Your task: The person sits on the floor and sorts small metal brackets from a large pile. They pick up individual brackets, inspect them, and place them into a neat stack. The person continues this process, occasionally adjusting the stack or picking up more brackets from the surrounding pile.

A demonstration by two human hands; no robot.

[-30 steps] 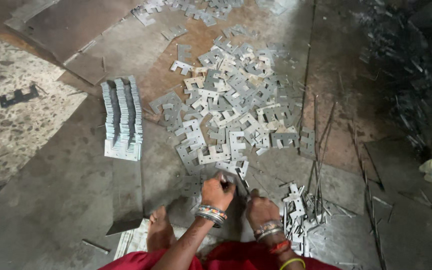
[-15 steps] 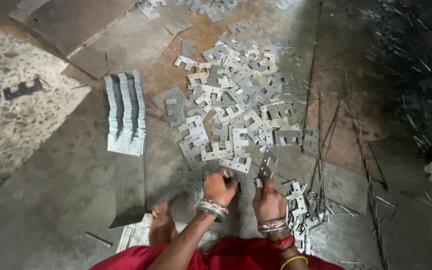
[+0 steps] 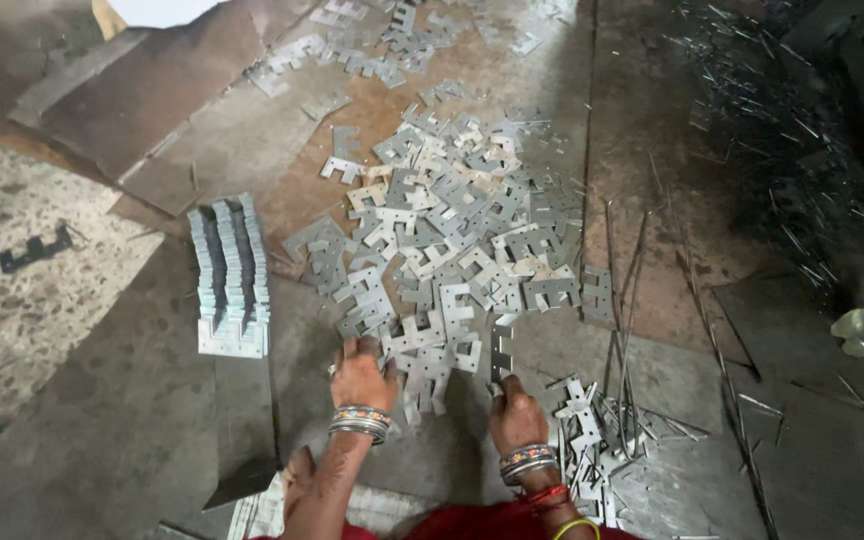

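My right hand [image 3: 518, 415] pinches a narrow upright grey metal plate [image 3: 499, 352] between its fingertips. My left hand [image 3: 361, 378] lies fingers-down on the near edge of the loose heap of flat notched grey metal stampings [image 3: 452, 240]. Both rest on the worn sheet-metal floor [image 3: 102, 400]. A neat stacked row of stampings [image 3: 230, 275] sits well left; thin metal offcut strips [image 3: 602, 430] lie just right.

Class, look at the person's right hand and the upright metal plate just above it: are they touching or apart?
Touching. The head view shows the right hand with its fingers pinching the lower end of the upright metal plate, which stands on edge in front of the scattered plates.
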